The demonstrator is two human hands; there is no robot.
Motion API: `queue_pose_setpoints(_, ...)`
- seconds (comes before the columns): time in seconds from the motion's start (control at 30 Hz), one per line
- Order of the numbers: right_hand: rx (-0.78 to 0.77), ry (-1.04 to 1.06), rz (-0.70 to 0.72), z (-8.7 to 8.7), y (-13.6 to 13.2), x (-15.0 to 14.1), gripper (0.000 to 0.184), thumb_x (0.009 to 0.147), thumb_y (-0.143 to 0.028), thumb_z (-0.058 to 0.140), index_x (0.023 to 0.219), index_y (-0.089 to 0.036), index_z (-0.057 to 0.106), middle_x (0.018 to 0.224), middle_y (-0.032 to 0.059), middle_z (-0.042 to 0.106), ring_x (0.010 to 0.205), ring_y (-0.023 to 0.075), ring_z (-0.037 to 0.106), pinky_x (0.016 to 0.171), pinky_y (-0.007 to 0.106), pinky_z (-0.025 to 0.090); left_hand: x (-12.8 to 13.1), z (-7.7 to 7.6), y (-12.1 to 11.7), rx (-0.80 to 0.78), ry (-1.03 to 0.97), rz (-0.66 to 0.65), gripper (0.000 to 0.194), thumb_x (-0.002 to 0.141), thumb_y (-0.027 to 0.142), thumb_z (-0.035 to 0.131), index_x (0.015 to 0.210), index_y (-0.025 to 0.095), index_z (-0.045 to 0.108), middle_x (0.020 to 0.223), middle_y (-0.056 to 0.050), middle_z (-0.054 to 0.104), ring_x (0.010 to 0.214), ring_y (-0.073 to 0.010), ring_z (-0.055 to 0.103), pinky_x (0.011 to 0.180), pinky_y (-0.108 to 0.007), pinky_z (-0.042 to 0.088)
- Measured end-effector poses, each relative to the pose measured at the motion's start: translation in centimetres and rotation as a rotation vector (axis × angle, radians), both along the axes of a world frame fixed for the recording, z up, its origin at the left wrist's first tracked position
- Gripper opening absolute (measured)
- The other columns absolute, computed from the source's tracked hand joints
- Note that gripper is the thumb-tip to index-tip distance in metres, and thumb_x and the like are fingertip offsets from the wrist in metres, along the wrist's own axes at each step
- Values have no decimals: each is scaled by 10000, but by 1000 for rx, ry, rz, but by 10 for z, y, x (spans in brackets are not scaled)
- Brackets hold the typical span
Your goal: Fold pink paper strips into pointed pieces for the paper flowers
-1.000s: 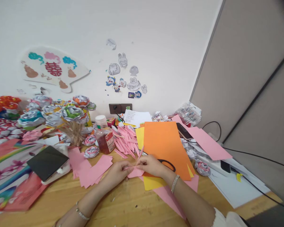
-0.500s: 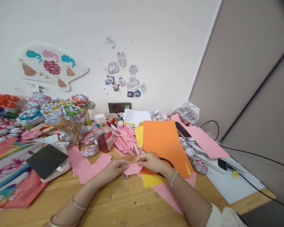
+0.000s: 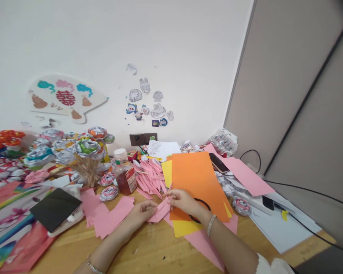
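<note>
Between my hands is a small folded piece of pink paper (image 3: 160, 211), close above the wooden table (image 3: 148, 251). My left hand (image 3: 141, 214) pinches its left end, thumb and fingers together. At its upper right end, my right hand (image 3: 180, 200) grips the paper, fingers bent over it. Just behind lies a heap of folded pink paper strips (image 3: 150, 179). Flat pink paper pieces (image 3: 112, 217) rest left of my left hand. Under my right wrist are orange sheets (image 3: 193, 179), a yellow sheet (image 3: 185, 228) and black-handled scissors (image 3: 207, 205).
A bottle of red-brown liquid (image 3: 125, 177) stands behind my left hand. Paper flowers on sticks (image 3: 87, 152) are at back left, near a dark tablet-like device (image 3: 56, 209). On the right are a phone (image 3: 218, 163), a pink sheet (image 3: 247, 175), white paper (image 3: 280, 232) and cables.
The pink paper has turned, its right end now tilted upward between my hands. My head view has shifted, so the scene sits lower in the picture.
</note>
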State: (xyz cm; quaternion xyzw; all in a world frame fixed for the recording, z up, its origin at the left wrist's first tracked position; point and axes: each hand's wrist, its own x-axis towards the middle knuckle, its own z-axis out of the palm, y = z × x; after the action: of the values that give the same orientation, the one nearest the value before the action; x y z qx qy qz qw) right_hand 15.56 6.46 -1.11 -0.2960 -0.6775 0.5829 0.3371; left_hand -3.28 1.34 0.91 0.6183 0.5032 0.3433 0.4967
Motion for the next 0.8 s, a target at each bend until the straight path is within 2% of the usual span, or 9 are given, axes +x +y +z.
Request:
queue_pose_setpoints(0.1,39,-75,68,-1,-6,-5,316,730,-302,594,1017,-171,596,628,-33,496,557,84,474,564,209,385,3,0,-2,63,42,7,317,657,457,599,613,144,607,572,19,592,567,-129,509,539,-225,374)
queue_pose_setpoints(0.2,87,-109,79,-2,-10,-10,292,747,-268,571,1029,-195,582,594,-52,450,505,66,402,497,184,324,6,-1,-5,107,55,-22,287,659,437,605,631,152,611,634,11,612,623,-136,524,581,-227,392)
queue_pose_setpoints(0.3,99,-64,22,-3,-12,-15,285,757,-257,556,1034,-193,563,559,-68,384,487,63,346,474,179,282,9,-5,-5,77,4,29,303,670,468,578,684,167,546,562,45,556,475,-102,488,455,-209,372)
queue_pose_setpoints(0.4,107,-33,-37,-1,-13,-17,233,749,-258,562,959,-158,580,592,-53,417,527,70,384,503,184,299,10,-9,-3,14,-97,77,315,675,477,572,710,179,476,462,78,505,366,-86,451,388,-202,348)
queue_pose_setpoints(0.53,149,-47,-54,2,-14,-16,164,746,-276,563,841,-146,599,667,-20,505,610,92,461,563,198,341,9,-8,-2,-9,-211,47,301,648,413,636,706,168,471,474,66,552,397,-98,515,431,-214,401)
queue_pose_setpoints(0.67,157,-42,-65,3,-16,-16,179,757,-311,551,828,-153,597,752,4,554,676,112,501,605,213,366,13,-3,-6,-22,-206,69,287,643,382,649,704,162,476,480,63,577,411,-99,532,450,-213,416)
queue_pose_setpoints(0.8,182,-44,-92,0,-15,-17,187,741,-335,576,747,-148,583,686,-12,522,629,101,464,574,208,344,17,0,-10,-20,-158,72,274,663,387,631,719,155,495,477,47,601,429,-108,540,461,-216,421)
